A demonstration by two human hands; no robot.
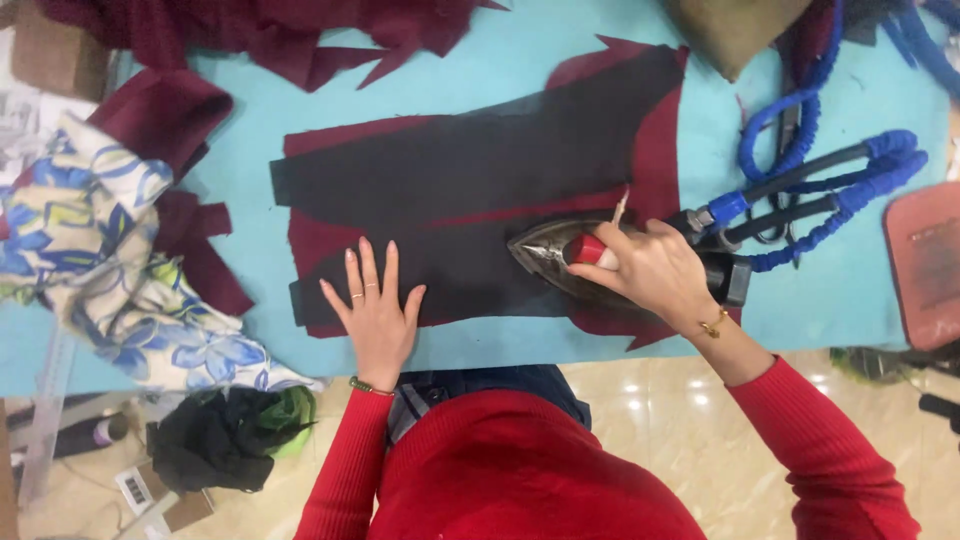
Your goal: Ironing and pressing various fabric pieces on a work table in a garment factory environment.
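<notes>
Black fabric (470,190) under left hand (375,315); right hand (650,270) grips iron (545,250).

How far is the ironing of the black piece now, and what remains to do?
Done: the black piece lies flat over the dark red fabric on the blue table. In hand: the right hand holds the iron on the lower strip, while the left hand presses it flat. How much is already pressed cannot be told; the stretch towards the left hand seems left.
</notes>
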